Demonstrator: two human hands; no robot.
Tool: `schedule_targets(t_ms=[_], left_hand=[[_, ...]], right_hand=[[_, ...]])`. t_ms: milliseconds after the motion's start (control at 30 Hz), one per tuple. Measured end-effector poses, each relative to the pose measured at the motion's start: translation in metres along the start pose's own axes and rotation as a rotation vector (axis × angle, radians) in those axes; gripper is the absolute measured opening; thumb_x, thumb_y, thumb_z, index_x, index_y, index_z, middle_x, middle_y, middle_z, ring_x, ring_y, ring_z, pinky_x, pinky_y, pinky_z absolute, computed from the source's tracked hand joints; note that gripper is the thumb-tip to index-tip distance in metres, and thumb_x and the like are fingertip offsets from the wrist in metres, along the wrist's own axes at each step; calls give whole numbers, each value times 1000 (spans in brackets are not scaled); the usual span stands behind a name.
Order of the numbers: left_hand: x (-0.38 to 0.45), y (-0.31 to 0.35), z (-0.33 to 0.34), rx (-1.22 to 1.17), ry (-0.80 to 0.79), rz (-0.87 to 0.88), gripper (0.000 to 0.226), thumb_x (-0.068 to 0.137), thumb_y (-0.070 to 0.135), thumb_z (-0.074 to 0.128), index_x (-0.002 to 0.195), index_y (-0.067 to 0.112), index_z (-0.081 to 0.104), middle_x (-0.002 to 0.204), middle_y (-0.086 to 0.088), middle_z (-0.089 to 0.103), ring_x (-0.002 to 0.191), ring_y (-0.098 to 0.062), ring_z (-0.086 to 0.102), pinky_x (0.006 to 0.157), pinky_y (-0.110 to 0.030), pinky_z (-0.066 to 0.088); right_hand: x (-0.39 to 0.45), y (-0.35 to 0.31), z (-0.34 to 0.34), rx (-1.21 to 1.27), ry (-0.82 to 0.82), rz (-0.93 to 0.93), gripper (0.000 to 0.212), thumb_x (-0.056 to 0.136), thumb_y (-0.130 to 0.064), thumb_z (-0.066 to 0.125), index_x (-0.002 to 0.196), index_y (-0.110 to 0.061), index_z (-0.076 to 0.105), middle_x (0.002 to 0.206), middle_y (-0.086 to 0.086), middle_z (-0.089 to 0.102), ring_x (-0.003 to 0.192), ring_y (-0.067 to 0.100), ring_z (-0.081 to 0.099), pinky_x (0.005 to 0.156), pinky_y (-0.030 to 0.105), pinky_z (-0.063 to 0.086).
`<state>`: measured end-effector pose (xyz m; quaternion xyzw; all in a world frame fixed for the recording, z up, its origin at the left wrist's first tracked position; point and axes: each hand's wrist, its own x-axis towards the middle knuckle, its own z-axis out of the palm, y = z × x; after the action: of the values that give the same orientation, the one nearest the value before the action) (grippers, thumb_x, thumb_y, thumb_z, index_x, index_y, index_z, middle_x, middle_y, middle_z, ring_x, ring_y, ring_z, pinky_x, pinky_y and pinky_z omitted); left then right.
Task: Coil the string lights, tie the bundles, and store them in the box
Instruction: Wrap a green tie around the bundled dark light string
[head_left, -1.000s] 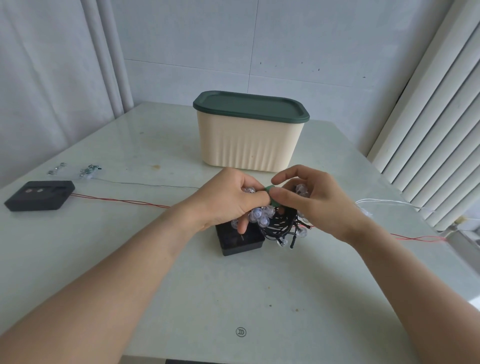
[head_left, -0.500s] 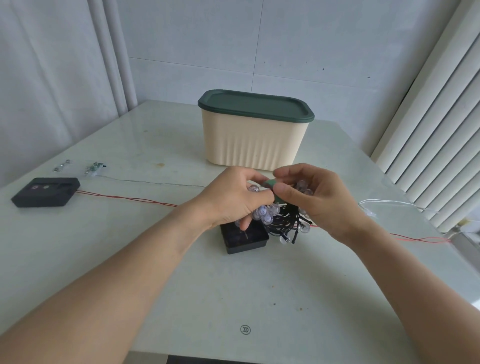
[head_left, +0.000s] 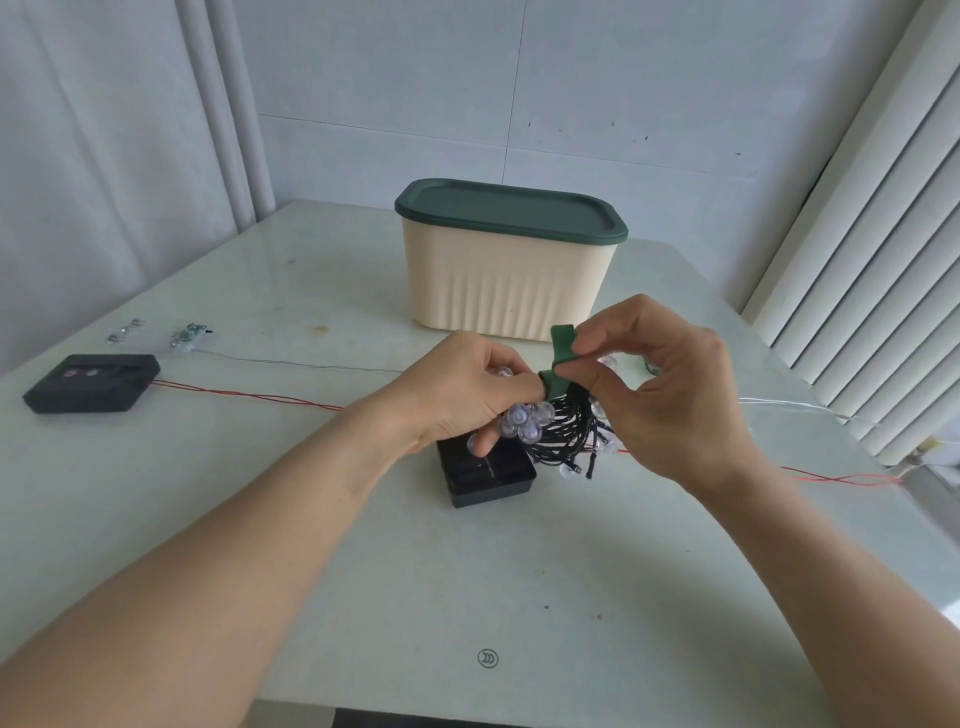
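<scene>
string lights coiled, held above table over black battery pack; left hand clamps bundle steady, right hand pinches green tie upward to cinch; lidded box waits just behind.

Bright, even daylight pours in from three o'clock through the white blinds. The glossy worktop carries a pale sheen and soft shadows under both forearms. Focus is sharp at centre; straight lines bow at the wide-angle edges, with slight smearing at nine o'clock.
</scene>
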<state>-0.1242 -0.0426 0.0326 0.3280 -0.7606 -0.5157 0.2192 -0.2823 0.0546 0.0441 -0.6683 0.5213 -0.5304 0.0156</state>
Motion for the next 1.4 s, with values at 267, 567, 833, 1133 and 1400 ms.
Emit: schedule_targets(t_ms=[267, 567, 833, 1133, 1400], left_hand=[[-10, 8, 6, 146, -41, 90, 21, 90, 11, 60, 71, 8, 69, 56, -3, 67, 34, -19, 44, 49, -27, 39], [-14, 5, 12, 345, 31, 301, 29, 88, 14, 62, 63, -2, 58, 56, -20, 43, 51, -14, 30, 48, -28, 23], [-17, 7, 13, 419, 29, 373, 25, 84, 12, 61, 60, 8, 60, 49, -7, 44, 49, -12, 28, 48, -29, 27], [-16, 5, 8, 327, 30, 382, 16, 88, 10, 62, 75, 6, 72, 55, -12, 43, 51, -11, 27, 49, -25, 27], [-13, 3, 3, 231, 6, 295, 15, 92, 10, 62, 84, 9, 75, 59, -23, 59, 39, -15, 39, 43, -22, 36]], right_hand=[[3, 6, 1, 69, -47, 169, 34, 80, 2, 80, 80, -25, 61, 78, -7, 71, 75, 8, 71, 75, 27, 56], [7, 14, -2, 271, -118, 540, 23, 73, -10, 80, 71, -20, 60, 78, 8, 72, 69, 41, 67, 71, 60, 55], [6, 15, 0, 173, -223, 707, 16, 85, -10, 72, 72, -20, 72, 70, -1, 73, 64, 17, 60, 68, 34, 49], [7, 0, -10, -142, -319, 562, 22, 92, -32, 66, 74, -22, 71, 60, -11, 67, 49, 5, 51, 49, 13, 39], [6, -1, -13, -83, -396, 507, 7, 92, -38, 65, 98, -34, 67, 79, -9, 72, 56, 10, 57, 44, 18, 39]])
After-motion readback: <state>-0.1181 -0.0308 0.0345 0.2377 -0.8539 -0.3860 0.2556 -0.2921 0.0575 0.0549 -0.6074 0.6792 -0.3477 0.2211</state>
